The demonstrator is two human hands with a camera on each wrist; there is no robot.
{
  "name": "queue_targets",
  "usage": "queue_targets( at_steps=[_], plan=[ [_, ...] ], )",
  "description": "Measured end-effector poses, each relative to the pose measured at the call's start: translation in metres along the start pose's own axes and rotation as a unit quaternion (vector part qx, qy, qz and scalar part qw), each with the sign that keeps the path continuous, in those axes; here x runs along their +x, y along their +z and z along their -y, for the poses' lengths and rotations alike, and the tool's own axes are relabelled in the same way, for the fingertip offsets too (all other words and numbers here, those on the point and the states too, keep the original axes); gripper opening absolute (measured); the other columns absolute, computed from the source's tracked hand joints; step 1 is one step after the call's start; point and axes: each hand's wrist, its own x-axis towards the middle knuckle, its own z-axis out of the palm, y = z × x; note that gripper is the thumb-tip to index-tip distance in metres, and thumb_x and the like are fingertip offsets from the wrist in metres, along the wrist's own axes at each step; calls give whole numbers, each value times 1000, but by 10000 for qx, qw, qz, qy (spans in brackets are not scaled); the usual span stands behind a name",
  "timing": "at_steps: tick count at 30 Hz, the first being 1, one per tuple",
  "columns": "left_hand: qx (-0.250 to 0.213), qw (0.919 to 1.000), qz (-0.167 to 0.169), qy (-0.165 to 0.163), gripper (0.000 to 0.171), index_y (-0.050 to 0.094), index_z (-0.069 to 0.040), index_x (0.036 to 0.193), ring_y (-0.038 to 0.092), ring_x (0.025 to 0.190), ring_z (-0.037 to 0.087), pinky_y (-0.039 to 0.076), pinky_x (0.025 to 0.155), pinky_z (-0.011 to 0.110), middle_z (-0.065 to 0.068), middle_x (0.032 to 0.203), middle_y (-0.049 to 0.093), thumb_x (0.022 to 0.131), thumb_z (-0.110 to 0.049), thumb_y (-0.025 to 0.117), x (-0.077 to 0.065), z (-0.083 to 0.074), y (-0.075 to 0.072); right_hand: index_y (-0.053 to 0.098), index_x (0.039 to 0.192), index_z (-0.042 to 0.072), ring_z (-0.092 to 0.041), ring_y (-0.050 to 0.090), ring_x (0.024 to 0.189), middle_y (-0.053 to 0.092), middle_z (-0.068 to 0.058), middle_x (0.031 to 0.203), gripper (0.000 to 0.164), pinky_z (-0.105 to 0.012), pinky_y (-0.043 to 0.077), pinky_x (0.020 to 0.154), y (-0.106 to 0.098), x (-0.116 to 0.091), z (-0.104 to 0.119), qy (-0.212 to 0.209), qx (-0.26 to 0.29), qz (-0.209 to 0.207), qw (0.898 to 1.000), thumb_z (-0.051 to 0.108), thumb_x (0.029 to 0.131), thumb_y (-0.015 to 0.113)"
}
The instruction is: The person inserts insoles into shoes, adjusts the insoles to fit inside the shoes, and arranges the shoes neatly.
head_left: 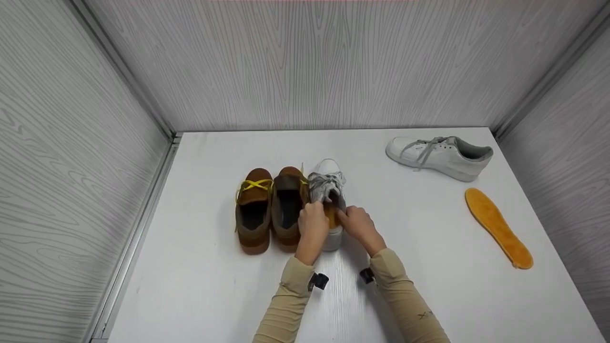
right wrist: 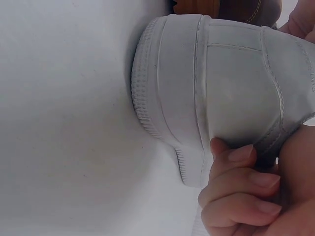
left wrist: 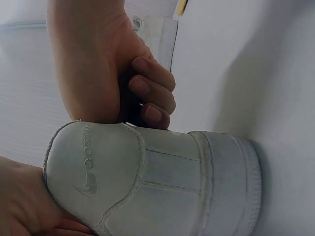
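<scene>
A white sneaker [head_left: 328, 169] with grey laces stands with its heel toward me, its sole on the white table. An orange insole [head_left: 330, 215] lies inside its opening, partly hidden by the hands. My left hand [head_left: 313, 226] grips the collar on the left side. On the other side my right hand [head_left: 360, 224] holds the collar, thumb at the opening by the insole. In the right wrist view, the right hand's curled fingers [right wrist: 241, 201] lie against the outer side of the sneaker [right wrist: 236, 93]. Only part of the left hand [left wrist: 24, 201] shows in the left wrist view.
Two brown shoes, one with a yellow lace [head_left: 257, 185] and one close against the sneaker [head_left: 287, 228], stand to the left. Another white sneaker [head_left: 443, 157] lies at the back right. A second orange insole [head_left: 498, 226] lies near the table's right edge.
</scene>
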Motion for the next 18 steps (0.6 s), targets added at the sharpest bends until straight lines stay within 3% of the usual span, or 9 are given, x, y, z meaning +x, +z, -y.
queue_targets(
  at_steps=[18],
  plan=[
    [137,9999,-103,2,5,73,0,86,69,76,35,56,62,42,19,86,71,86,-2,68,8,-3,0,49,61,10,-26,52,56,56,-10,63,40,-40,42,51,-1,3,8,-190,-173,-499,9984,26,97,55]
  ],
)
